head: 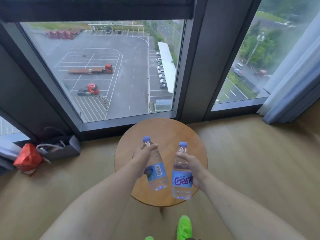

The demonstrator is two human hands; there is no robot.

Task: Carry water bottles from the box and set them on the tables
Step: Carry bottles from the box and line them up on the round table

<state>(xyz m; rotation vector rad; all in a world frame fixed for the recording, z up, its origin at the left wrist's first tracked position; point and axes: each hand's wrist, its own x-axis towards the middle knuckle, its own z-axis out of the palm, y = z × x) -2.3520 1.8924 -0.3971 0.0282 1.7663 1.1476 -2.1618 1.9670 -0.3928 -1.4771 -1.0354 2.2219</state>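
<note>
Left hand (144,154) grip round one bottle (155,170), right hand (192,168) grip round another bottle (181,177), above round table (166,130)

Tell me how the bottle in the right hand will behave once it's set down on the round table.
The right-hand bottle looks full to the neck, so it is probably fairly heavy for its size. It is tall and narrow, so it may tip if nudged on the round table. Its round body would likely roll if it fell. The clear plastic probably gives slightly under the right hand.
</note>
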